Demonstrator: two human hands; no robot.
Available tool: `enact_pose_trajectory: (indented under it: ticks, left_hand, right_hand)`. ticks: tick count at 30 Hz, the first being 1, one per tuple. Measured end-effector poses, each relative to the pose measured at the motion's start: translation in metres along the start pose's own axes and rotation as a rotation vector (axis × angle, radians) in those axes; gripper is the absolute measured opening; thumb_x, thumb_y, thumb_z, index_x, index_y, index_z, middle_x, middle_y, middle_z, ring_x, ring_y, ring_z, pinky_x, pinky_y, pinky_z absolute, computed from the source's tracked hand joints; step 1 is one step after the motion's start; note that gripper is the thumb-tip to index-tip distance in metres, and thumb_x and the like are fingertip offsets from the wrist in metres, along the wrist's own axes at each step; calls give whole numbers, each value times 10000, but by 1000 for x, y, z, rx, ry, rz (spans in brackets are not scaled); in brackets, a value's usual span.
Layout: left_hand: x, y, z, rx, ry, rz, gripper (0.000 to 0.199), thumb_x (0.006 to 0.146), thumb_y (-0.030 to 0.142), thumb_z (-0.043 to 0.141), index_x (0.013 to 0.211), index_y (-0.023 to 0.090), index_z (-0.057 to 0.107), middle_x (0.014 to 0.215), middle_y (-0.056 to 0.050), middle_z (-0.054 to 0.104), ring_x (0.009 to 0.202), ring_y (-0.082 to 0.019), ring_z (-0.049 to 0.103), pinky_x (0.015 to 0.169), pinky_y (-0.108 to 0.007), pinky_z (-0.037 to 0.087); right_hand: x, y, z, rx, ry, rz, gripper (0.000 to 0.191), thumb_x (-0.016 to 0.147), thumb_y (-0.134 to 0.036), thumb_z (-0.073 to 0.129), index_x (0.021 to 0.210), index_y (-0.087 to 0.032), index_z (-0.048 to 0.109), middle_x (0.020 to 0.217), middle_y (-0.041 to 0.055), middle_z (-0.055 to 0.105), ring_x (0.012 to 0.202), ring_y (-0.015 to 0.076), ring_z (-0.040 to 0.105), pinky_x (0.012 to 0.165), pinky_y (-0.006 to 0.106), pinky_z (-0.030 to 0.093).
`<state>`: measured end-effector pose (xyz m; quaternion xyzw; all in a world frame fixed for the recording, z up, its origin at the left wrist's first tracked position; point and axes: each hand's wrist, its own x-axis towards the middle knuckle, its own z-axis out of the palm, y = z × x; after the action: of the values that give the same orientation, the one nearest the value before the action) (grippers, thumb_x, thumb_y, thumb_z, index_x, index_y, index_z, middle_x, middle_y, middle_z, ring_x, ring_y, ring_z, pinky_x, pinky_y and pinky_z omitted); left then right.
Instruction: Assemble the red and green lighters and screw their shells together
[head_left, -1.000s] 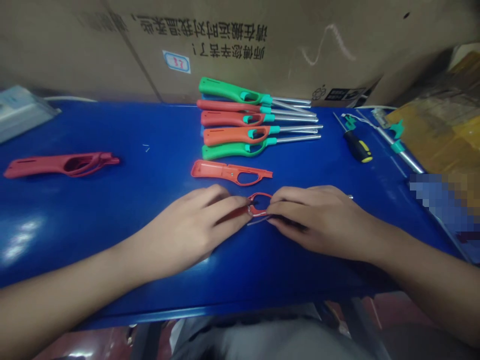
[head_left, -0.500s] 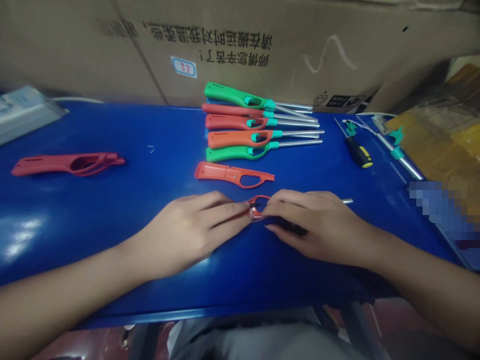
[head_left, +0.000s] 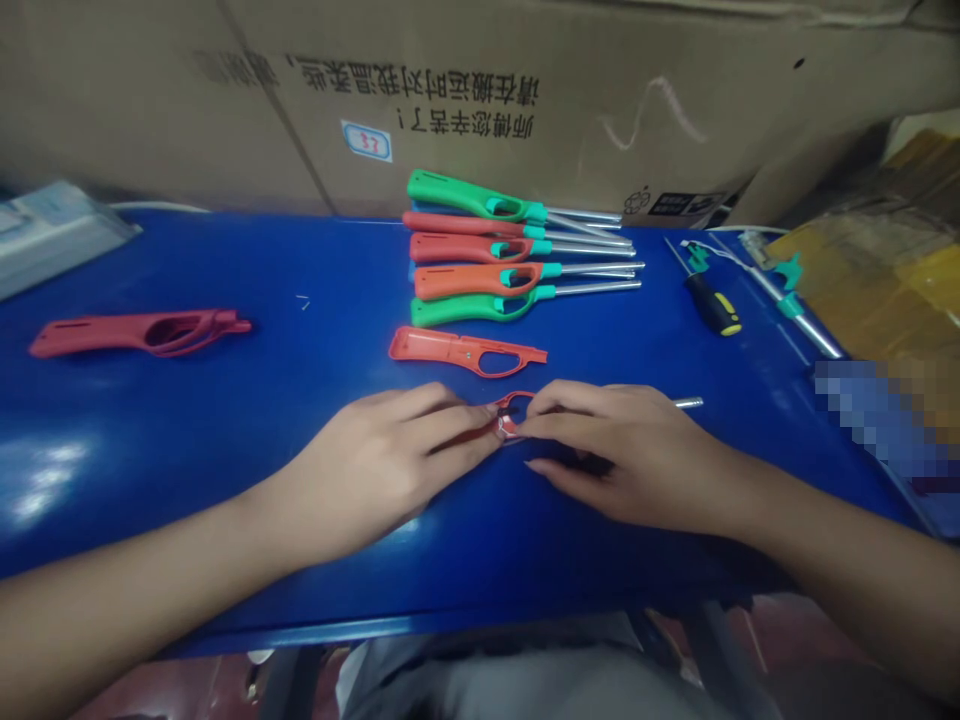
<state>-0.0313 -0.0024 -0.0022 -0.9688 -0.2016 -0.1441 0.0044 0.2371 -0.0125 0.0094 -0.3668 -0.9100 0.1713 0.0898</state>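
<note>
Near the middle of the frame, the left hand [head_left: 397, 450] covers much of the red handle part [head_left: 510, 427]. The right hand [head_left: 615, 440] hides more — what lies under its fingers cannot be seen. A shiny rod [head_left: 688, 402] pokes out past it, the rest hidden. The bits [head_left: 302, 296] at middle left are too tiny to name. The pale box [head_left: 67, 240] runs off the left edge. Grey cloth [head_left: 570, 680] is blurry at the bottom — at far right, a blue patch [head_left: 862, 400] is all squares.

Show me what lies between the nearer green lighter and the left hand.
In the head view, an open orange shell lies between the nearer green lighter and the left hand.
</note>
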Motion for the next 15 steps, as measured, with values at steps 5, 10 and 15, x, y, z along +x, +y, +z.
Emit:
enact_pose_trajectory:
  ticks: [5,10,15]
  left_hand:
    - [0,0,1,-33,-3,-31,320,1021,159,495,1317,150,617,1257,-83,699,1063,-263,644,813,-402,607]
    - [-1,1,4,-68,-48,-77,334,1008,170,520,1332,177,605,1258,-86,674,1053,-253,609,848,-400,576]
    - [1,1,4,-71,-92,-90,349,984,138,534,1322,181,612,1232,-99,655,1044,-264,586,839,-415,564]
  right_hand:
    - [1,0,-1,24,-2,21,219,982,-333,569,1153,-255,681,1165,4,705,916,161,692,730,305,486]
    - [2,-1,-2,34,-21,25,216,992,-332,549,1144,-260,685,1170,6,700,910,156,689,729,302,481]
    - [0,-5,-3,-5,-27,22,245,1008,-352,517,1169,-267,681,1202,33,679,904,172,676,701,311,466]
